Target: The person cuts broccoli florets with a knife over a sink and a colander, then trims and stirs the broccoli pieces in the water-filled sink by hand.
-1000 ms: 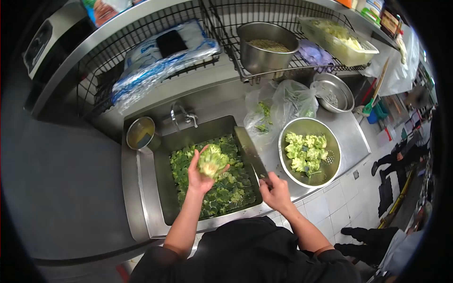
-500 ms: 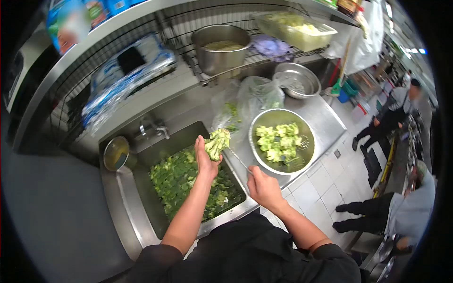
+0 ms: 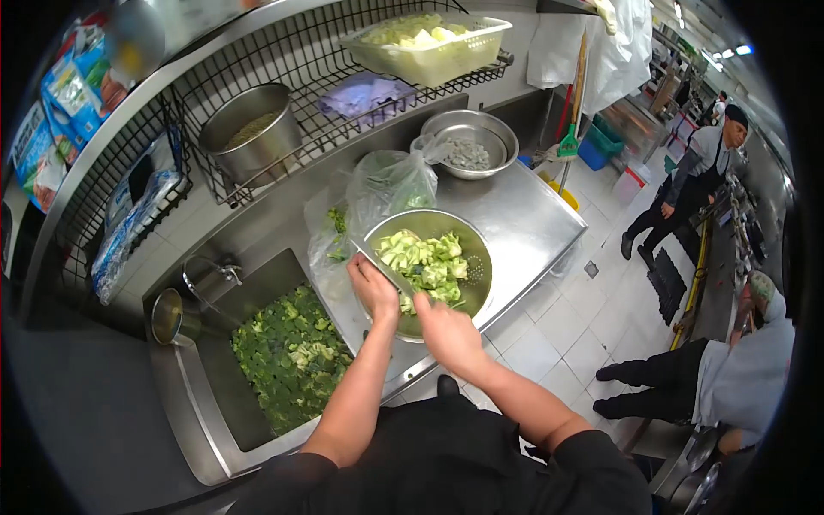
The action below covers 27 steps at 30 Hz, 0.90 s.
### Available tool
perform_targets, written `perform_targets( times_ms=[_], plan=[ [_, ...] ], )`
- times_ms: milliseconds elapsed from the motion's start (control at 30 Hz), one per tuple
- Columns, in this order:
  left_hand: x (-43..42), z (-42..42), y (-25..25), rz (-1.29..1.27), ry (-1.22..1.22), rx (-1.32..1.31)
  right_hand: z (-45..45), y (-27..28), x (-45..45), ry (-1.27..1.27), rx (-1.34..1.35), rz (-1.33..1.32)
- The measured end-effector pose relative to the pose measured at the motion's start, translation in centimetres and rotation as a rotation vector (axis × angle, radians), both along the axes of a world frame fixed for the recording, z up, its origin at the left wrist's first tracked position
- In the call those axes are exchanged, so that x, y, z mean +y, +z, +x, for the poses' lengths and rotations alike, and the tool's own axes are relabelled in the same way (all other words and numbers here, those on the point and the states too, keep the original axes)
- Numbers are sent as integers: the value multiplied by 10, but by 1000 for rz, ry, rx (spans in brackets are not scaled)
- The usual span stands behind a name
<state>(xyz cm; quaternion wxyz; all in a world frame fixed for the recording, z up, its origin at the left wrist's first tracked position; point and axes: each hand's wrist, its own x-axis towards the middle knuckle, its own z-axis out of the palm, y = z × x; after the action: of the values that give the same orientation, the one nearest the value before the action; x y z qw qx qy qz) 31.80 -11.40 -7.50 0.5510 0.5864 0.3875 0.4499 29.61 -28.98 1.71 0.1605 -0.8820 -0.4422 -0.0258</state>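
Observation:
A large knife (image 3: 384,273) is gripped in my right hand (image 3: 448,333), its blade slanting up and left over the near left edge of a metal colander (image 3: 482,300). Pale green broccoli pieces (image 3: 439,262) lie in the colander. My left hand (image 3: 374,288) is at the colander's left rim, close behind the blade; the blade hides its fingertips and anything in them. To the left, the sink (image 3: 225,412) holds many green florets (image 3: 292,356) in its basin.
Behind the colander are a clear plastic bag (image 3: 378,184) and steel bowls (image 3: 472,142). A wire rack above bears a deep pot (image 3: 251,133) and a vegetable basket (image 3: 429,60). Two people (image 3: 699,176) (image 3: 742,369) stand at the right, beyond the tiled floor.
The view has swung right. My left hand has moved the broccoli piece from over the sink to the colander's edge, and the knife has come over the colander beside it.

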Motion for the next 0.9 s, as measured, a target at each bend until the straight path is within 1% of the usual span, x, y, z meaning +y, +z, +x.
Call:
perform_targets(
  times_ms=[67, 100, 167, 200, 267, 300, 333, 400, 433, 467, 533, 567, 600, 667, 700, 767, 800, 867, 900],
  plan=[
    [-10, 8, 5, 22, 35, 28, 30, -14, 6, 81, 90, 99],
    [-7, 11, 5, -31, 35, -38, 37, -14, 10, 86, 147, 70],
    [0, 16, 4, -115, 47, -159, 46, -15, 16, 100, 136, 71],
    [-2, 13, 6, -116, 60, -149, 45, -18, 19, 101, 138, 69],
    [-8, 9, 10, 43, 6, -14, 55, -22, 30, 109, 171, 80],
    [-14, 4, 9, 186, 7, 67, 66, -25, 37, 83, 199, 48],
    [-12, 0, 11, 183, 20, 66, 72, -28, 40, 57, 222, 16],
    [1, -14, 20, -228, -243, -358, 78, -27, 36, 72, 241, 46],
    [12, -35, 34, -405, -404, -419, 74, -21, 32, 39, 264, 70],
    [20, -49, 46, -395, -369, -426, 69, -17, 29, 11, 294, 92],
    [37, -84, 66, -658, -694, -661, 58, -20, 31, 31, 344, 200],
    [46, -101, 66, -640, -723, -651, 51, -27, 33, 35, 466, 361],
    [53, -117, 67, -644, -749, -727, 39, -20, 38, 45, 550, 503],
    [71, -151, 53, -625, -771, -813, 19, -10, 50, 79, 620, 504],
    [80, -169, 44, -621, -756, -816, 9, -8, 56, 92, 626, 498],
    [105, -203, 24, -489, -604, -485, -10, -6, 72, 142, 743, 425],
    [122, -218, 10, -489, -593, -488, -19, -10, 82, 151, 746, 418],
    [152, -247, -30, -975, -323, -536, -41, -19, 99, 145, 829, 369],
    [163, -262, -62, -941, -263, -356, -52, -20, 108, 158, 792, 326]
  ],
)
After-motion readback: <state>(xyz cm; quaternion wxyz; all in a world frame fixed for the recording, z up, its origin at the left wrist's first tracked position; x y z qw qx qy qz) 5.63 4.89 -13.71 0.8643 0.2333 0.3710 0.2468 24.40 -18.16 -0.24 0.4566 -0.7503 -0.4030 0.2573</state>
